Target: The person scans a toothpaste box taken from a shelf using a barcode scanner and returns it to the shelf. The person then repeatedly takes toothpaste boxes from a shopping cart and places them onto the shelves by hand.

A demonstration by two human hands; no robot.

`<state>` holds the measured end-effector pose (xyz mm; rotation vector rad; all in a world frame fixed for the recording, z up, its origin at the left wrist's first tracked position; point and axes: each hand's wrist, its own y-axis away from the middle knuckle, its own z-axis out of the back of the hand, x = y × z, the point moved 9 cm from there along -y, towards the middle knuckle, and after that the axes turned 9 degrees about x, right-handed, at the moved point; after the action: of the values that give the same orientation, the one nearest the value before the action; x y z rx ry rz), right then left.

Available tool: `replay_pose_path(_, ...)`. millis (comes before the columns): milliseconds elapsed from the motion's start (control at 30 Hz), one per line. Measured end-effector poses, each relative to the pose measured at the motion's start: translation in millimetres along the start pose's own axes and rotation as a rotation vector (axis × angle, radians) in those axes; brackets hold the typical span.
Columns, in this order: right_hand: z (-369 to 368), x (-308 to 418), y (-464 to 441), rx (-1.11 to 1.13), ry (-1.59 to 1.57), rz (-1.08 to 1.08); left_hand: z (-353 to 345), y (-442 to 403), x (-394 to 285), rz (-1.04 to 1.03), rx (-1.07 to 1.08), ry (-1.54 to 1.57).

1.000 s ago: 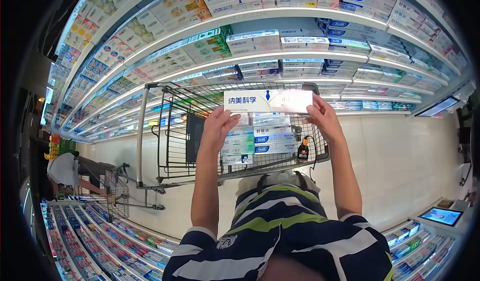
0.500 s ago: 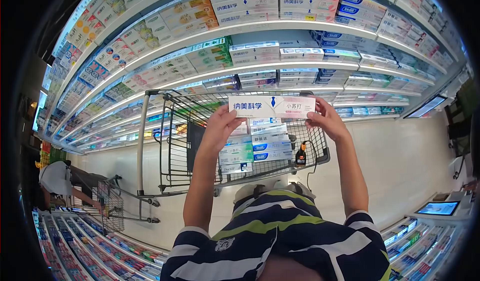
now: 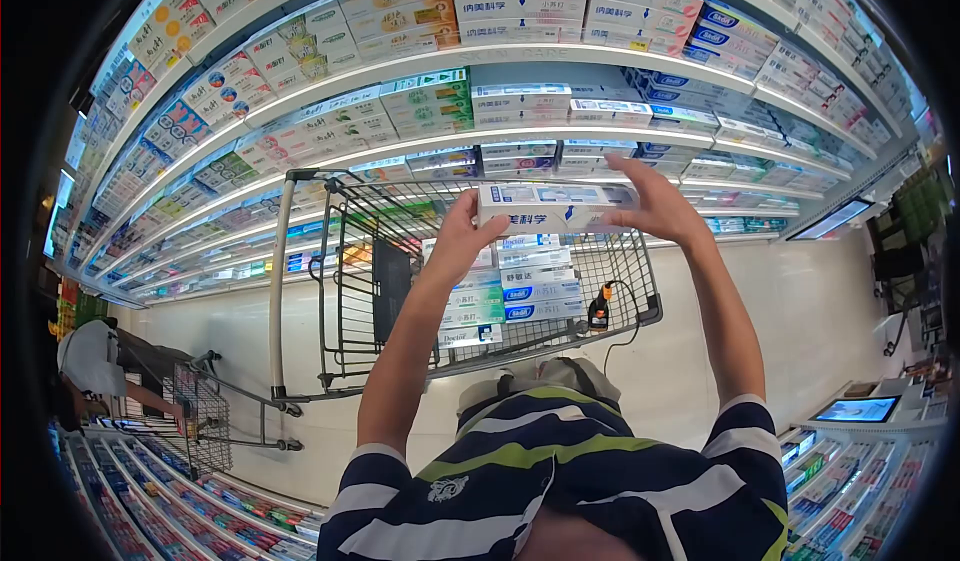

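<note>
A long white toothpaste box with blue lettering is above the shopping cart, tilted so its top side and front both show. My left hand grips its left end, thumb across the front. At the right end, my right hand is spread, slightly blurred, with the thumb near the box front and the fingers raised above its top edge. Below, the wire cart carries several stacked toothpaste boxes, white, green and blue. A dark bottle with an orange top is at the cart's near right side.
Curved shelves packed with toothpaste boxes rise beyond the cart. Another person with a second cart is at the left. More stocked shelves lie behind me. Small screens stand at the right over the pale floor.
The toothpaste box has turned from its flat front to show its top side. My right hand has loosened from its right end and spread its fingers. My left hand still holds on.
</note>
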<state>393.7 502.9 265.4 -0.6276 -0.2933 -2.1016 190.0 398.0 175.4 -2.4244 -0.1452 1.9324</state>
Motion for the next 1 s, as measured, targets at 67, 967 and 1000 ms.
replay_pose_path(67,-9.8,21.8,-13.1,0.064,0.177,0.074,-1.3,-13.0,4.2,-0.003,0.015,-0.048)
replay_pose_path(967,-2.0,-113.3,-240.2,-0.265,0.485,0.295,-17.0,103.3,178.2,0.428,-0.147,-0.767)
replay_pose_path(1000,-10.5,-118.7,-247.5,-0.21,0.487,0.272,-19.1,112.8,184.7,0.482,-0.131,-0.847)
